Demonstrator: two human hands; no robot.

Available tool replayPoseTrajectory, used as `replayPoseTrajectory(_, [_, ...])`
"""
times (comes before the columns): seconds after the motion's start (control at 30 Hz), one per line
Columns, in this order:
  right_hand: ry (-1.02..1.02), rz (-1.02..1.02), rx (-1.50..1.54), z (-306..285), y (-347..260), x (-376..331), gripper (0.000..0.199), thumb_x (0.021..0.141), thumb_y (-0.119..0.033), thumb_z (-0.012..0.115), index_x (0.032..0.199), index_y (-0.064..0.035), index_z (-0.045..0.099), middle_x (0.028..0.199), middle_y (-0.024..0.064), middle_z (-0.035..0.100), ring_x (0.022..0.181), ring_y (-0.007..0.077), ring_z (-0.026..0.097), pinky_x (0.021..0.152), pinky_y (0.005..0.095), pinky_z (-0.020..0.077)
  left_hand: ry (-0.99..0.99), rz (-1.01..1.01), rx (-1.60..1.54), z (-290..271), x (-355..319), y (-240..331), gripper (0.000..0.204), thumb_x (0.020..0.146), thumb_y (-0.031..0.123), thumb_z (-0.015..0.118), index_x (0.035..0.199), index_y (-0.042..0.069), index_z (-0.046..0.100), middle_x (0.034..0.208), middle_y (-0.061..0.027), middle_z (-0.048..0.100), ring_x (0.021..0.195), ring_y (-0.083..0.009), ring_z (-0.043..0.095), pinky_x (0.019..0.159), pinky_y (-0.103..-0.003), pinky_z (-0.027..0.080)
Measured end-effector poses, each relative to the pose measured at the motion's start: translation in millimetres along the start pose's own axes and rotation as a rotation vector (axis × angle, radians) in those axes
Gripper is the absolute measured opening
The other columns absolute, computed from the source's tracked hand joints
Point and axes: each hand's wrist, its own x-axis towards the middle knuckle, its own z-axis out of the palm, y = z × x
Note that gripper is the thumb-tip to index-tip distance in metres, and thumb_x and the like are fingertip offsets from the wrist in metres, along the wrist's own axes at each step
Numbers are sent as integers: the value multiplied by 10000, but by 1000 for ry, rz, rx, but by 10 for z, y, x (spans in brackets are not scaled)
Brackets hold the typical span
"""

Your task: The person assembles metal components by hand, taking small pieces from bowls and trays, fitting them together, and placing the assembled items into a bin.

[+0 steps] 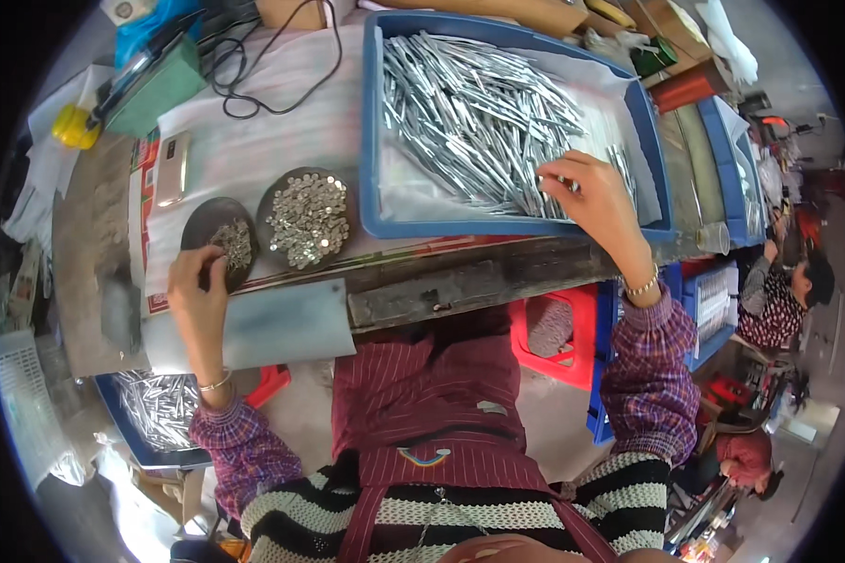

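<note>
My left hand (197, 291) is at the near edge of a small dark dish (194, 225), its thumb and fingers bent together over the tiny brassy metal parts (234, 242) in it. Whatever the fingertips pinch is too small to make out. Beside it stands a larger dark dish holding many small shiny round metal pieces (307, 218). My right hand (587, 192) hangs over the near right part of a blue tray (374, 178), fingers curled in. Many thin silvery metal rods (479, 113) lie heaped there on a white liner. What the right fingers hold is hidden.
A phone (173, 169), a black cable (244, 80) and a green device (160, 89) lie on the left. A grey metal plate (253, 324) covers the front edge. Below left is a bin of metal pieces (160, 410); a red stool (573, 361) stands below. Two people work at far right.
</note>
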Motion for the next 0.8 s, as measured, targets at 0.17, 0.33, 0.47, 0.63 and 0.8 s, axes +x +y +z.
replayPoseTrajectory(0.17, [-25, 41, -48, 120, -156, 164, 220, 684, -260, 709, 737, -50, 672, 756, 112, 601, 683, 290, 593, 592, 356, 464, 92, 36, -1, 56, 20, 49, 96, 724, -5, 616, 814, 22, 597, 718, -74, 555, 649, -203, 541, 601, -292, 423])
replayPoseTrajectory(0.33, [-35, 54, -313, 434, -314, 319, 307, 611, -319, 755, 709, -48, 648, 749, 125, 592, 702, 318, 604, 610, 392, 478, 117, 14, -80, 44, 0, 121, 75, 721, -28, 608, 780, 18, 599, 691, -44, 558, 569, -121, 520, 533, -237, 409])
replayPoseTrajectory(0.47, [7, 28, -240, 513, -208, 358, 287, 640, -298, 728, 687, -46, 600, 706, 104, 579, 692, 305, 594, 582, 404, 451, 167, 22, -155, 45, -36, 84, 75, 722, -40, 605, 777, 10, 602, 695, -36, 577, 551, -91, 517, 524, -213, 415])
replayPoseTrajectory(0.63, [8, 70, -41, 436, -39, 351, 211, 679, -224, 699, 727, -31, 630, 658, 138, 589, 586, 276, 578, 528, 360, 433, 183, -15, -193, 99, -59, 41, 79, 729, -40, 604, 792, 7, 607, 693, -36, 579, 562, -87, 518, 530, -214, 416])
replayPoseTrajectory(0.8, [33, 83, 164, 223, 63, 304, 188, 734, -190, 674, 794, -12, 656, 635, 109, 611, 507, 157, 534, 498, 267, 414, 181, -53, -203, 124, -76, 54, 85, 736, -39, 599, 806, 7, 609, 692, -34, 579, 570, -82, 519, 536, -210, 416])
